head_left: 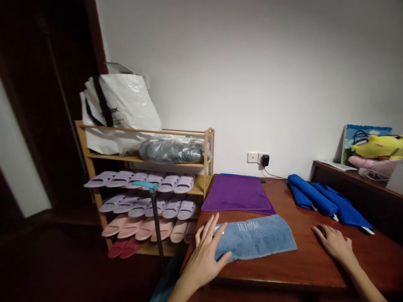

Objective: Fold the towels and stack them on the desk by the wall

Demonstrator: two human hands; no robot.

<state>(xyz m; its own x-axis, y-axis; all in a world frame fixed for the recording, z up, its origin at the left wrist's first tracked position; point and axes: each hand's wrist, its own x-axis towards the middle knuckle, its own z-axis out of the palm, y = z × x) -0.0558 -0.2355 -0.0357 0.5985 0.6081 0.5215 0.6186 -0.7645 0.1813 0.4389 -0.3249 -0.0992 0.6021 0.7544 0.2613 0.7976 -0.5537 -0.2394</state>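
Observation:
A blue-grey towel (255, 237) with pale lettering lies folded in a strip near the front of the brown wooden table (302, 266). Over its left end is my left hand (206, 256), fingers spread; whether it presses on the cloth I cannot tell. My right hand (335, 243) rests on the tabletop to the right of the towel, fingers loosely stretched and holding nothing. Behind the towel, purple cloths (237, 193) lie flat in a stack, with a blue edge showing at the back. Rolled bright blue cloths (315, 197) with white tags lie beyond my right hand.
Left of the table stands a wooden shoe rack (208, 167) with several rows of slippers (170, 183), and a white bag (126, 100) on top. A black pole with a blue top (154, 209) stands before it. A raised shelf (333, 172) at right bears a yellow plush toy (378, 146).

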